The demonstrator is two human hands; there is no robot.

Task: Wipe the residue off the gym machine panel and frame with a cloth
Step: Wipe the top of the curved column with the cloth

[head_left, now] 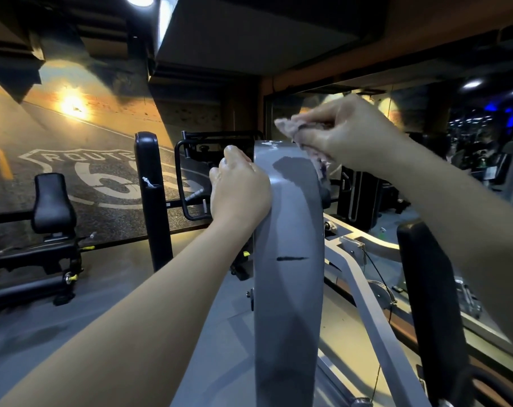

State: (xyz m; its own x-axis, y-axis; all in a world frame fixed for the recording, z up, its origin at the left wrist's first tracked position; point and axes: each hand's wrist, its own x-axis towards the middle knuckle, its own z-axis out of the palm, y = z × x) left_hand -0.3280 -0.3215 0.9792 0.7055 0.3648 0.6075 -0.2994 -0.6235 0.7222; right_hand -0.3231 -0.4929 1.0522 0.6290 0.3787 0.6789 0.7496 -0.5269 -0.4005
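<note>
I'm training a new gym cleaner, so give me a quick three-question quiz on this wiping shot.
1. True or false: the left hand holds the pink cloth.
2. Where does white residue show on the grey panel? A) top edge B) middle C) bottom
3. Fill in: the left hand grips the panel's ___ edge.
Key: 1 false, the right hand holds it; 2 A; 3 left.
</note>
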